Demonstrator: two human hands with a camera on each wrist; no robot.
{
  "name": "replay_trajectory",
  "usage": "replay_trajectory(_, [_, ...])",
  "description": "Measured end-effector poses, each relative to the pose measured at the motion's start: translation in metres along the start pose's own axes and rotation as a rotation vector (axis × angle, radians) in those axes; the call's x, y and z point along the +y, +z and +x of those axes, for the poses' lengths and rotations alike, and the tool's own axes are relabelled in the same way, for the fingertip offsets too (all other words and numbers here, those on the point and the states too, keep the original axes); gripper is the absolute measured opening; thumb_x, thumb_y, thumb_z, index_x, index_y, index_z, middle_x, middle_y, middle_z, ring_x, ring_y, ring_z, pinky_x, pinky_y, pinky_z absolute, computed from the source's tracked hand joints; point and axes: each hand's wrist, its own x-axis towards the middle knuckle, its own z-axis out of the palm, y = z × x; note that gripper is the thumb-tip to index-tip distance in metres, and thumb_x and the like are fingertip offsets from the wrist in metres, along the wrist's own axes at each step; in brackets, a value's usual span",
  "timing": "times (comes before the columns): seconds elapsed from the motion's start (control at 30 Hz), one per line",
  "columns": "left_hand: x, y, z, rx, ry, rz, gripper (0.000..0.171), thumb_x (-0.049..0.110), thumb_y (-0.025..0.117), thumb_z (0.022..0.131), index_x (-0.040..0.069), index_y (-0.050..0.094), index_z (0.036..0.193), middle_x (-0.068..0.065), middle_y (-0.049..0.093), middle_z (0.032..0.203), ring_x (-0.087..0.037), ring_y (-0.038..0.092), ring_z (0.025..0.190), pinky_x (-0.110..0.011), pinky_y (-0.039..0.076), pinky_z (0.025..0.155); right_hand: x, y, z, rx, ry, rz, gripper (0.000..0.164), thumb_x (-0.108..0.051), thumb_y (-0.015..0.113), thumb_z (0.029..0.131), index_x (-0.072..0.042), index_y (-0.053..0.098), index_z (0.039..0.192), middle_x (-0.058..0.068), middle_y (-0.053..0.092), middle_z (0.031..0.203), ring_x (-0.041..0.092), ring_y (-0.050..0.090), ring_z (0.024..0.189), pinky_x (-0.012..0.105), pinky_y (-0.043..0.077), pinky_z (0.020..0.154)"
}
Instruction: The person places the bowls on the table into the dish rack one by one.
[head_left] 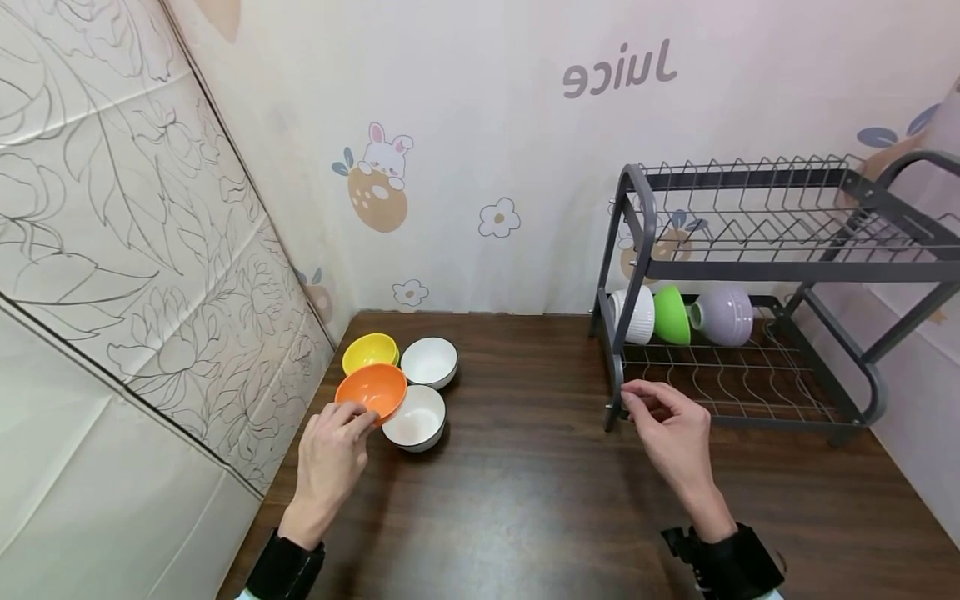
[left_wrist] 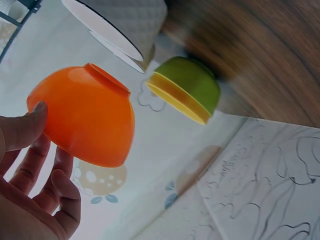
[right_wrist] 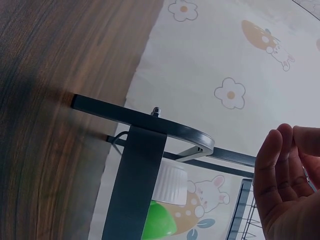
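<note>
My left hand pinches the rim of an orange bowl between thumb and fingers. In the left wrist view the orange bowl hangs tilted above the table. Beside it stand a yellow bowl, a white bowl and a nearer white bowl. From the left wrist, the yellow bowl sits with an olive-green one. My right hand, fingers loosely bent toward the thumb, holds nothing and hovers near the rack's front left corner.
A two-tier dark metal dish rack stands at the right. On its lower tier lie a white ribbed bowl, a green bowl and a lavender bowl on their sides. A patterned wall closes the back of the brown table.
</note>
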Motion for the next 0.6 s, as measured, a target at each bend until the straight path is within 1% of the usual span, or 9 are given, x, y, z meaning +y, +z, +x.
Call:
replay_trajectory(0.13, [0.007, 0.002, 0.003, -0.002, 0.018, -0.023, 0.025, -0.007, 0.089, 0.072, 0.007, 0.081, 0.091, -0.004, 0.068, 0.09, -0.033, 0.063, 0.086, -0.041, 0.044, 0.063, -0.001, 0.0, -0.001, 0.001, 0.001, 0.006, 0.009, 0.01, 0.076, 0.091, 0.005, 0.078, 0.098, 0.018, 0.072, 0.088, 0.018, 0.064, 0.065, 0.015, 0.047, 0.057])
replay_trajectory(0.4, [0.021, 0.006, 0.006, -0.018, 0.035, -0.048, 0.026, -0.007, 0.091, 0.073, 0.008, 0.081, 0.092, -0.004, 0.066, 0.089, -0.032, 0.062, 0.086, -0.041, 0.046, 0.063, -0.002, -0.001, -0.003, -0.005, 0.001, 0.006, 0.012, 0.013, 0.076, 0.09, 0.005, 0.078, 0.098, 0.014, 0.072, 0.087, 0.012, 0.062, 0.064, 0.016, 0.046, 0.056])
replay_trajectory(0.6, [0.026, 0.008, 0.011, -0.029, 0.03, -0.063, 0.025, -0.006, 0.091, 0.075, 0.008, 0.081, 0.093, -0.004, 0.066, 0.091, -0.031, 0.061, 0.089, -0.039, 0.046, 0.064, -0.003, -0.002, -0.002, -0.012, -0.006, 0.005, 0.012, 0.012, 0.076, 0.09, 0.005, 0.078, 0.099, 0.014, 0.072, 0.085, 0.01, 0.06, 0.064, 0.016, 0.045, 0.055])
